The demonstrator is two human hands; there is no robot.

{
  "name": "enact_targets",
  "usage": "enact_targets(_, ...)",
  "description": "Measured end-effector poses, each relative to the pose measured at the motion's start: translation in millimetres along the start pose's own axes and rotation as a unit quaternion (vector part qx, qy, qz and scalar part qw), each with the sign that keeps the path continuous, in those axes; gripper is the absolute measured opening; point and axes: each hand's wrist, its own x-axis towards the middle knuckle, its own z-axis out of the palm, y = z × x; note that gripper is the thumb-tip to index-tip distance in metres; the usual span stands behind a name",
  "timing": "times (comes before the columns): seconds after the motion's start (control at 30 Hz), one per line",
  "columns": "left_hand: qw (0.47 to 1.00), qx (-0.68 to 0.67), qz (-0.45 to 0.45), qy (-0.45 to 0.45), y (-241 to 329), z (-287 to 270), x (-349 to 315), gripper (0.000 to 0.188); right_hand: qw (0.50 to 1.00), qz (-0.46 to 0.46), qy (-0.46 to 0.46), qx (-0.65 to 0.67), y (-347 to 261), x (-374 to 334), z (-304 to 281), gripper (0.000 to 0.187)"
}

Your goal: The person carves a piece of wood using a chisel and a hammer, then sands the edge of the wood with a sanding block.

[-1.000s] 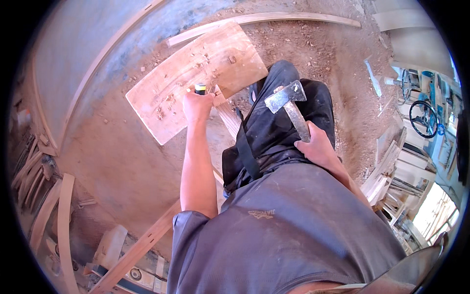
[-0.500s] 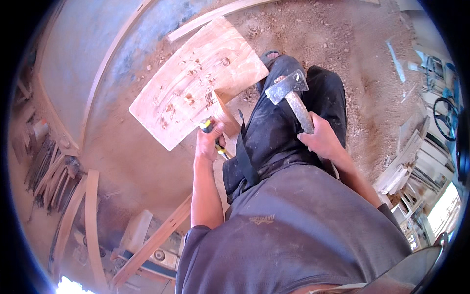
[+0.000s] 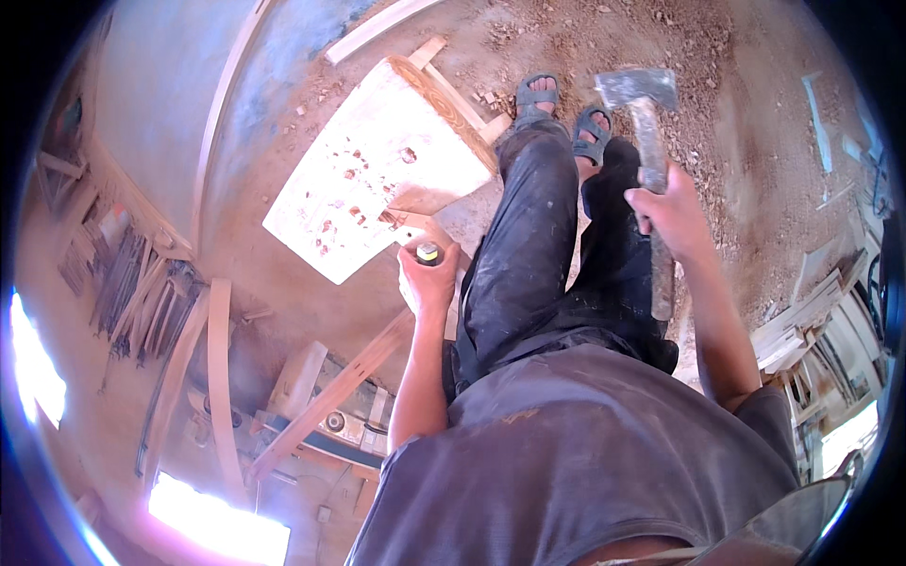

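My left hand (image 3: 429,288) is closed around a chisel with a black and yellow handle (image 3: 427,252). The handle's butt end points up, and the blade is hidden from view. Just beyond that hand, a wooden piece (image 3: 415,224) lies at the near right edge of a pale wooden bench top (image 3: 311,203). My right hand (image 3: 678,215) grips the wooden handle of a hatchet (image 3: 638,90) partway along. The hatchet is held over the ground right of my legs, its worn metal head pointing away from me, apart from the chisel.
Wood chips (image 3: 604,47) litter the dirt ground past my sandals (image 3: 593,132). A long plank (image 3: 326,391) slants beside my left forearm, near a machine (image 3: 349,429). Thin wood strips (image 3: 123,274) are heaped at left, and boards (image 3: 802,325) are stacked at right.
My right hand has moved right and away from me with the hatchet, now gripping higher up its handle. The chisel handle now stands more end-on. My legs are straighter and both feet show.
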Motion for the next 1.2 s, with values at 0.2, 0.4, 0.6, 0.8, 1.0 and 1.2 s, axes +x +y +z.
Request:
enact_targets(0.2,0.993,-0.067,0.000,-0.098,-17.0,-10.7,17.7,0.069,0.999,0.014,0.044,-0.019,7.0,3.4,-21.7,0.030)
enact_targets(0.4,0.988,-0.095,0.023,-0.123,-41.5,-1.5,27.5,0.067,0.998,-0.048,0.033,-0.003,8.3,3.1,12.8,0.029)
enact_targets(0.6,0.972,-0.180,0.138,-0.061,-67.4,-9.1,41.7,0.057,0.993,-0.106,0.035,0.048,14.6,-41.5,86.1,0.036)
enact_targets(0.8,0.775,-0.586,0.236,-0.024,-94.8,-115.1,50.5,0.071,0.987,-0.154,-0.017,-0.049,14.3,-104.0,124.6,0.033)
enact_targets(1.0,0.594,-0.715,0.367,-0.021,-78.4,-150.1,56.5,0.024,0.971,-0.222,-0.037,-0.078,1.0,-143.7,154.9,0.045)
enact_targets(1.2,0.521,-0.776,0.350,-0.053,-59.6,-140.8,72.9,0.012,0.968,-0.225,-0.017,-0.108,12.1,-170.3,180.7,0.041)
